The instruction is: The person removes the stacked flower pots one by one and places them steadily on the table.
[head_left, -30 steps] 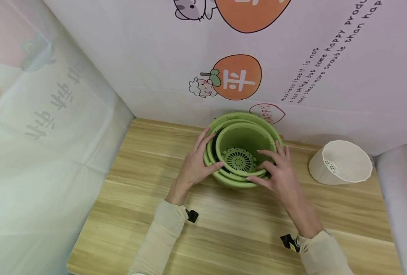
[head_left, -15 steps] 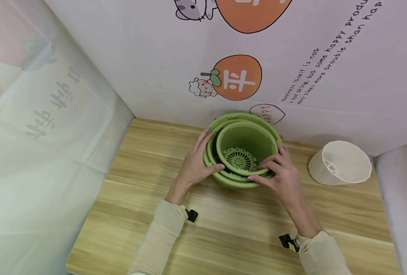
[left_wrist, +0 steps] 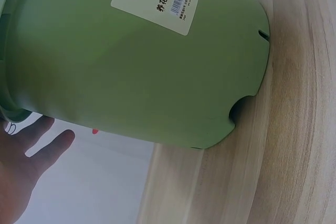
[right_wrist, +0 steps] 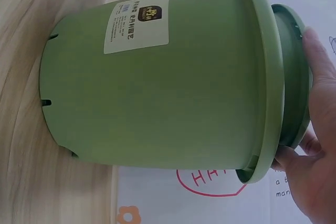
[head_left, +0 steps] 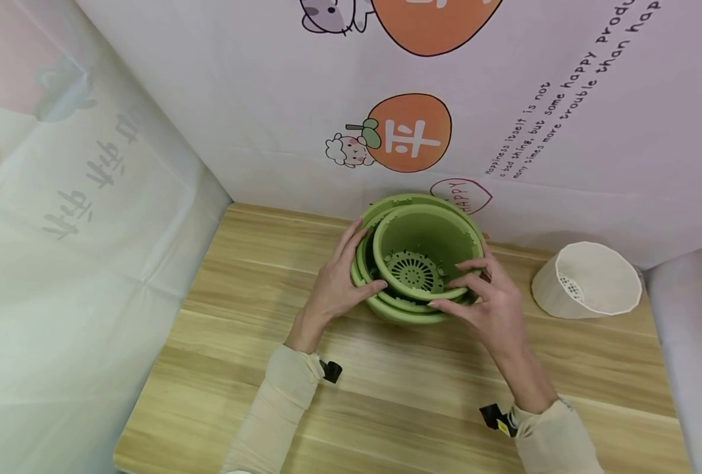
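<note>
Green plastic flowerpots stand nested on the table near the back wall. My left hand (head_left: 338, 283) grips the left rim of the big outer flowerpot (head_left: 407, 318), with the thumb over the edge. A middle pot's rim (head_left: 401, 303) shows just inside it. My right hand (head_left: 493, 303) holds the small inner flowerpot (head_left: 428, 230) by its right rim, some fingertips inside. Slots pierce that pot's round bottom. In the right wrist view a green rim (right_wrist: 294, 77) juts above the outer pot's rim, beside the hand. A white label (right_wrist: 137, 23) marks the outer pot's side.
A white pot (head_left: 546, 289) with small holes in its bottom leans at the back right of the wooden table (head_left: 386, 401). Behind rises a printed cloth wall (head_left: 268, 131), and another cloth (head_left: 60, 316) hangs at the left.
The inner flowerpot has risen slightly and shifted a little right and back in my right hand, which moved with it. My left hand and the outer pot have stayed in place.
</note>
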The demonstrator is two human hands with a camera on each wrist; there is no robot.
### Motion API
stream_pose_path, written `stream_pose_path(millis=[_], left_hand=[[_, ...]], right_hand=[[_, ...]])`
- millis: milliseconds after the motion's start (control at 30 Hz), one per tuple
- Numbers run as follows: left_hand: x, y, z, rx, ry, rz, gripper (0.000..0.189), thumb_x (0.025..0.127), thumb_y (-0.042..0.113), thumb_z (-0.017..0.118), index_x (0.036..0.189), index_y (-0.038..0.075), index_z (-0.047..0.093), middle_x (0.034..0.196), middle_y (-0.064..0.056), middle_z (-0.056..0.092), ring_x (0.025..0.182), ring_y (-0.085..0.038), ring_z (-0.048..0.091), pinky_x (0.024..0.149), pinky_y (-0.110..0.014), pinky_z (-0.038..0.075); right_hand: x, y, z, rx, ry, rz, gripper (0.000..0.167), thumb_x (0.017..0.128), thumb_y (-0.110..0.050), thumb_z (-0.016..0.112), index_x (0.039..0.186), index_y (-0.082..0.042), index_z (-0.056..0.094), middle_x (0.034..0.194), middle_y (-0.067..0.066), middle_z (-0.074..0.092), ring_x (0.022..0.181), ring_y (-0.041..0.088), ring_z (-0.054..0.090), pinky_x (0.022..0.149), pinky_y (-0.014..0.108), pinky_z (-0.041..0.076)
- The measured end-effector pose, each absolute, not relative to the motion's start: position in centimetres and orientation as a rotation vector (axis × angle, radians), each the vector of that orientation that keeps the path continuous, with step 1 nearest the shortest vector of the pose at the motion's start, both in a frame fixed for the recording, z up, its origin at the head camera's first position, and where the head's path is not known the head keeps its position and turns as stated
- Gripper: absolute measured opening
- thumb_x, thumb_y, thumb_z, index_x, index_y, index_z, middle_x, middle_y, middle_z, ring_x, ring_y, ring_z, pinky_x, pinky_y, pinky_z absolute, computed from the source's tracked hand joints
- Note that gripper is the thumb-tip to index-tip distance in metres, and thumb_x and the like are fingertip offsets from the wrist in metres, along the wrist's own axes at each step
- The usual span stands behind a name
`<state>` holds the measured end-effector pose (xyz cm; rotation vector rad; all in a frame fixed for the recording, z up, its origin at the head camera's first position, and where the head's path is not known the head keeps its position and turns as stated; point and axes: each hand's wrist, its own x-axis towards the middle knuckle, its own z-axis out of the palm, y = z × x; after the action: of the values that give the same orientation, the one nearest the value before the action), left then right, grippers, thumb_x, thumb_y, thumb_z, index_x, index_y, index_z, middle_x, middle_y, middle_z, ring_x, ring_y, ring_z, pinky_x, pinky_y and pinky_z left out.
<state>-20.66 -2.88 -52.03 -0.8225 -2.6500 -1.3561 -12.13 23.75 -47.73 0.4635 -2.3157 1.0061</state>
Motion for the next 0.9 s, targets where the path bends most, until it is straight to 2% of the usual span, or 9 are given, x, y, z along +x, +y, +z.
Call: stream_pose_path(millis=[67, 100, 167, 300, 400, 533, 700, 900], left_hand=[[-20.7, -2.9, -52.0, -0.823, -2.647, -1.358, 0.110, 0.078, 0.087, 0.047, 0.157, 0.013, 0.025, 0.167, 0.008, 0.006, 0.125, -0.033, 0.052, 0.061, -0.031, 0.054], [-20.7, -2.9, -52.0, -0.823, -2.645, -1.357, 0.110, 0.078, 0.086, 0.047, 0.157, 0.013, 0.025, 0.167, 0.008, 0.006, 0.126, -0.033, 0.051, 0.063, -0.032, 0.054], [-20.7, -2.8, -52.0, -0.827, -2.637, -1.359, 0.109, 0.079, 0.085, 0.049, 0.157, 0.012, 0.026, 0.167, 0.007, 0.007, 0.131, -0.033, 0.048, 0.066, -0.034, 0.055], [-20.6, -2.8, -51.9, -0.828, -2.636, -1.357, 0.107, 0.080, 0.083, 0.050, 0.157, 0.013, 0.026, 0.167, 0.006, 0.008, 0.136, -0.033, 0.043, 0.072, -0.036, 0.056], [-20.5, -2.8, -51.8, -0.821, -2.641, -1.361, 0.107, 0.080, 0.082, 0.051, 0.157, 0.013, 0.026, 0.167, 0.005, 0.007, 0.135, -0.033, 0.044, 0.071, -0.035, 0.056], [-20.5, -2.8, -51.9, -0.819, -2.642, -1.362, 0.107, 0.080, 0.083, 0.050, 0.157, 0.013, 0.026, 0.167, 0.003, 0.008, 0.134, -0.033, 0.045, 0.072, -0.036, 0.056], [-20.6, -2.7, -52.0, -0.827, -2.641, -1.353, 0.107, 0.080, 0.083, 0.049, 0.157, 0.013, 0.026, 0.167, 0.006, 0.007, 0.136, -0.031, 0.043, 0.071, -0.035, 0.056], [-20.7, -2.7, -52.0, -0.817, -2.638, -1.364, 0.104, 0.080, 0.081, 0.051, 0.156, 0.014, 0.028, 0.167, 0.006, 0.008, 0.140, -0.029, 0.038, 0.086, -0.045, 0.055]], right_hand=[[-12.1, 23.8, -47.6, 0.450, -2.338, 1.001, 0.054, 0.069, -0.055, 0.081, 0.075, -0.001, 0.073, 0.110, 0.020, 0.064, 0.138, 0.046, 0.038, 0.112, 0.042, 0.039], [-12.0, 23.8, -47.6, 0.446, -2.341, 1.005, 0.053, 0.068, -0.053, 0.082, 0.075, -0.001, 0.073, 0.112, 0.021, 0.064, 0.137, 0.046, 0.039, 0.114, 0.048, 0.034], [-12.0, 23.8, -47.5, 0.429, -2.341, 1.018, 0.052, 0.067, -0.053, 0.082, 0.075, -0.002, 0.074, 0.112, 0.020, 0.064, 0.136, 0.047, 0.040, 0.112, 0.048, 0.037], [-12.1, 23.7, -47.2, 0.388, -2.322, 1.036, 0.057, 0.069, -0.058, 0.078, 0.075, -0.002, 0.074, 0.110, 0.018, 0.066, 0.122, 0.045, 0.054, 0.110, 0.040, 0.041], [-12.1, 23.7, -46.8, 0.377, -2.306, 1.045, 0.061, 0.070, -0.062, 0.075, 0.076, -0.001, 0.075, 0.109, 0.017, 0.066, 0.106, 0.039, 0.061, 0.097, 0.025, 0.045], [-12.1, 23.8, -46.5, 0.387, -2.282, 1.066, 0.062, 0.070, -0.061, 0.075, 0.077, 0.001, 0.075, 0.109, 0.018, 0.066, 0.098, 0.033, 0.061, 0.077, 0.019, 0.042], [-12.0, 23.8, -46.3, 0.384, -2.267, 1.082, 0.061, 0.070, -0.060, 0.076, 0.077, 0.000, 0.076, 0.109, 0.017, 0.067, 0.098, 0.032, 0.061, 0.079, 0.017, 0.042], [-12.2, 23.9, -45.8, 0.396, -2.239, 1.116, 0.057, 0.070, -0.057, 0.079, 0.077, -0.001, 0.076, 0.108, 0.016, 0.068, 0.098, 0.031, 0.061, 0.084, 0.017, 0.043]])
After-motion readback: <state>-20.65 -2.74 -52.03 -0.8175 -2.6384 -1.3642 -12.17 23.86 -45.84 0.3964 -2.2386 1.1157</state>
